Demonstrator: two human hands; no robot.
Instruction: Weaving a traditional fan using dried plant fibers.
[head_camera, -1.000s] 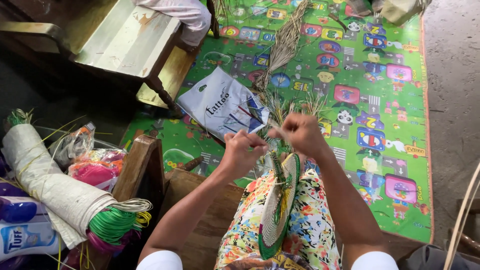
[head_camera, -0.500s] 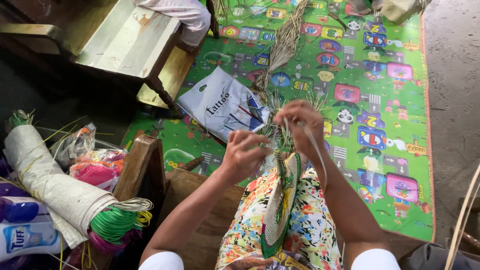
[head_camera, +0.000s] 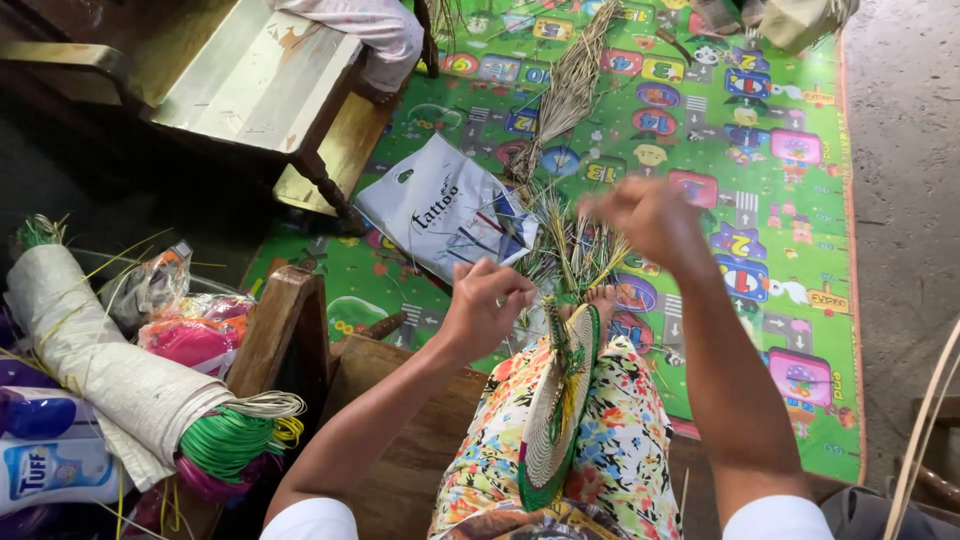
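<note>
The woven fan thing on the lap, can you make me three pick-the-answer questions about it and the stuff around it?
1. Where does the round woven piece rest?
A. on the person's lap
B. on the wooden bench
C. on the bare concrete

2. What colour is its rim?
A. red
B. green
C. blue

3. How is the right hand?
A. flat on the mat
B. raised above the play mat, blurred
C. holding the white plastic bag

Answers: 1 A, it stands on edge on the flowered cloth over the knees, by the left hand. 2 B, a green band edges it. 3 B, it is lifted and smeared in the picture.
</note>
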